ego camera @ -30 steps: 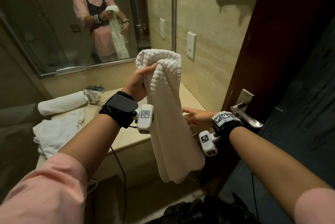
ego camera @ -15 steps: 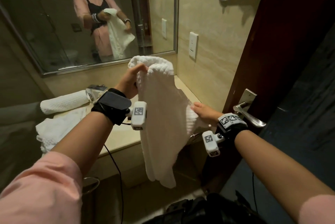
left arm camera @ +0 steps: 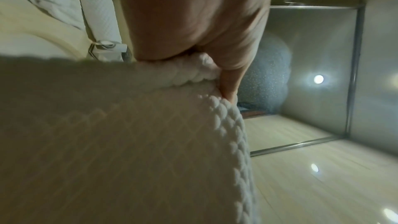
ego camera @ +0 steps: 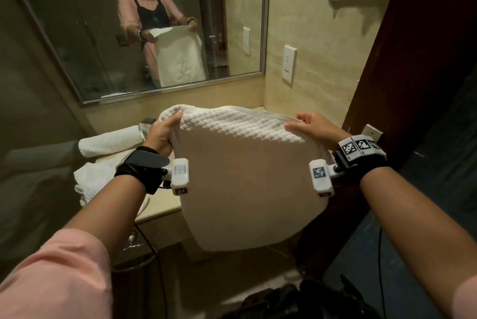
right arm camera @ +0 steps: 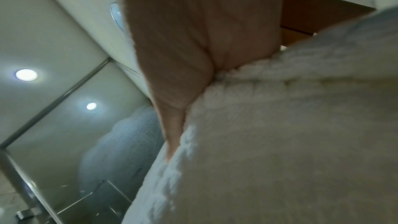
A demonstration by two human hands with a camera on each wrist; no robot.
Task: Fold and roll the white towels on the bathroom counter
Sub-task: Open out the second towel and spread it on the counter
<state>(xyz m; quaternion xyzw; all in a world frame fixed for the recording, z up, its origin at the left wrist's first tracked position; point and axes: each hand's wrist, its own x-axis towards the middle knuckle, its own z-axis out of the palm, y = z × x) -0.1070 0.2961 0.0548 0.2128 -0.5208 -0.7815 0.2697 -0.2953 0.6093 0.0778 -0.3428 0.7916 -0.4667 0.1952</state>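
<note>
I hold a white waffle-textured towel [ego camera: 247, 176] spread wide in the air in front of the bathroom counter [ego camera: 165, 205]. My left hand [ego camera: 165, 133] grips its upper left corner and my right hand [ego camera: 313, 129] grips its upper right corner. The towel hangs down between my wrists. The left wrist view shows the towel [left arm camera: 129, 142] pinched under my thumb [left arm camera: 228, 88]. The right wrist view shows the towel [right arm camera: 280, 142] pinched in my fingers [right arm camera: 172, 134]. A rolled white towel [ego camera: 111, 142] lies at the back left of the counter. A crumpled white towel [ego camera: 95, 182] lies in front of it.
A mirror [ego camera: 77, 35] covers the wall behind the counter. A dark wooden door [ego camera: 413, 73] with a metal lever handle [ego camera: 371, 133] stands close on the right. A wall socket [ego camera: 289, 63] sits on the tiled side wall. A dark bag [ego camera: 296, 303] lies on the floor.
The towel hung bunched from my raised left hand. My right hand took hold of its edge and drew it out to the right, so it now hangs spread between both hands, lower than before.
</note>
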